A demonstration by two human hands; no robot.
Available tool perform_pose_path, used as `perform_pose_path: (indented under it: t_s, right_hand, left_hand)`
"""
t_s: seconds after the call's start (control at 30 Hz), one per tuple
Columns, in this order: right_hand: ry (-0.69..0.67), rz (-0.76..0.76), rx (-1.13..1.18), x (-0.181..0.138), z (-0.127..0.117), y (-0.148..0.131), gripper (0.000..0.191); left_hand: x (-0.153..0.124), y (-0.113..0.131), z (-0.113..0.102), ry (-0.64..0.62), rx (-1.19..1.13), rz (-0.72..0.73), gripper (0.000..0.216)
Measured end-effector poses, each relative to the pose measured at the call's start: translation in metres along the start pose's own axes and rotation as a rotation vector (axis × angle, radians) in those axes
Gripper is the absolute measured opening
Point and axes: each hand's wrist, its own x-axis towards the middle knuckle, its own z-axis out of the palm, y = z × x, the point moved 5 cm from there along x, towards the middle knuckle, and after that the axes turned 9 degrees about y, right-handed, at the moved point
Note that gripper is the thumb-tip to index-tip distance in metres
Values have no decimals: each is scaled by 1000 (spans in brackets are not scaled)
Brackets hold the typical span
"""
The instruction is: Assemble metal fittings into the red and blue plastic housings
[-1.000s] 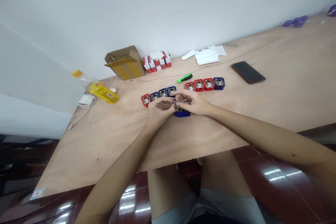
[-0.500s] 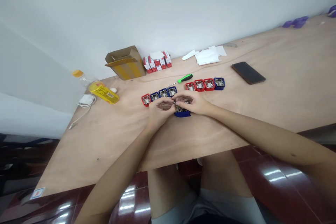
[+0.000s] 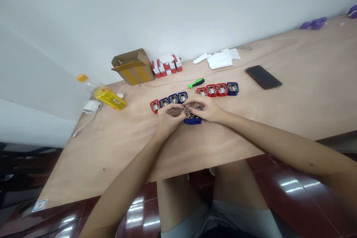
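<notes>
My left hand (image 3: 169,118) and my right hand (image 3: 205,108) meet at the middle of the table, fingertips closed together. Between them they pinch a small shiny metal part (image 3: 184,108), too small to name surely. Just beneath sits a dark blue plastic holder (image 3: 192,121) filled with small metal pieces (image 3: 190,115), partly covered by my fingers. Beyond my left hand stands a row of one red clamp-like unit (image 3: 155,106) and several blue units (image 3: 173,99) with metal fittings. Past my right hand lie several red units (image 3: 222,89) and a blue unit (image 3: 232,88).
A green-and-black screwdriver (image 3: 196,83) lies behind the rows. Farther back are an open cardboard box (image 3: 134,68), small red-white boxes (image 3: 166,67) and white papers (image 3: 220,60). A phone (image 3: 263,77) rests right; a yellow-labelled bottle (image 3: 110,97) and white charger (image 3: 92,106) are left.
The blue holder under my hands has shifted slightly left. The small metal part has moved a little between my fingertips; both hands stay almost in place.
</notes>
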Motion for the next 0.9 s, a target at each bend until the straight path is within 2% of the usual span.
perform_pose_path:
  t_s: [0.1,0.23,0.43,0.6,0.73,0.9]
  right_hand:
    - [57,-7,-41,1,-4,1,20]
    - [154,66,-105,4,-16,12,22]
    - [3,80,-203,6,-23,21,19]
    - [-54,175,-173,-6,-24,22,22]
    - [-89,126,-267,-15,-23,16,19]
    - [-84,41,-226,-16,-23,5,14]
  left_hand:
    - [2,1,-1,7,-12,-10,23]
    - [8,2,-6,30,-35,-27,24]
    - [18,-7,-15,2,-93,-123,27]
    - [12,-11,-4,-197,-145,-228,31]
    - [4,-11,5,-297,-146,-282,31]
    - [0,-9,9,-310,-140,-323,32]
